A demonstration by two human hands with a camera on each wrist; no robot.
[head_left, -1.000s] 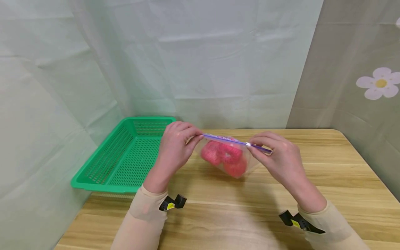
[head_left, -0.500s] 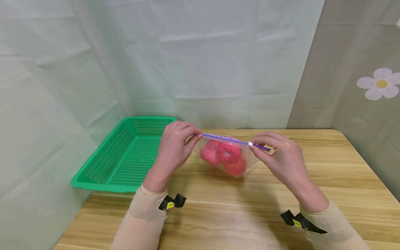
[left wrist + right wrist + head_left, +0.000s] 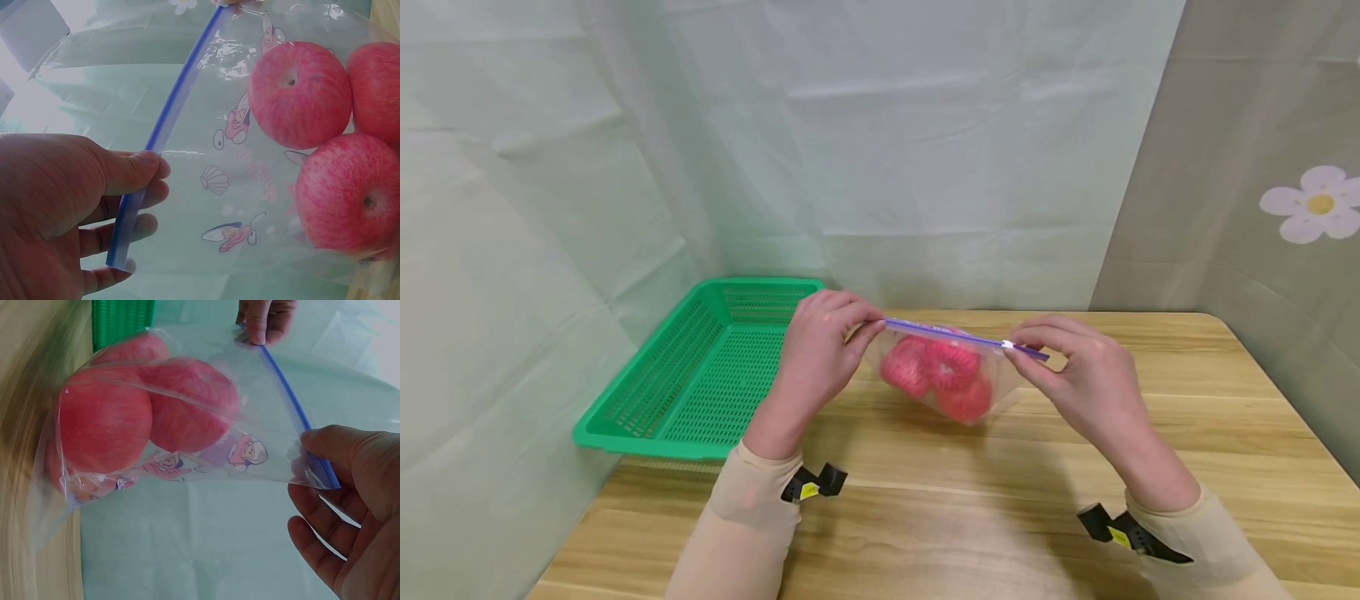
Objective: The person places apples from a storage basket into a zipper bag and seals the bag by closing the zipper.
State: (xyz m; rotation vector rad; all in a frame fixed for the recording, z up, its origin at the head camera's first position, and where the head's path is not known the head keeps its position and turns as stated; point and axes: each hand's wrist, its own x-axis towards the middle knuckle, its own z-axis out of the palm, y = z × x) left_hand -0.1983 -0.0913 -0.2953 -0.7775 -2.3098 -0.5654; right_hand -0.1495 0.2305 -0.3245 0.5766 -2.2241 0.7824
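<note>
A clear zip bag [image 3: 1003, 377] with cartoon prints hangs between my hands over the table, its blue-purple zip strip [image 3: 181, 81] stretched taut. Several red apples [image 3: 106, 419] lie together in the bottom of the bag. My left hand [image 3: 822, 354] pinches the left end of the strip between thumb and fingers. Toward the right end, my right hand [image 3: 1086, 379] pinches the strip at the small white slider [image 3: 1007, 344], with a short tail of strip beyond the fingertips. In the right wrist view its lower fingers hang loosely curled below the strip.
A green plastic basket [image 3: 651, 446] stands at the left of the wooden table [image 3: 917, 517], behind my left forearm. Pale cloth [image 3: 940, 167] hangs behind the table, with a flower-printed curtain [image 3: 1240, 150] at the right.
My right hand has slid a little to the right along the strip, and the white slider has moved with it. My left hand stays at its end of the bag.
</note>
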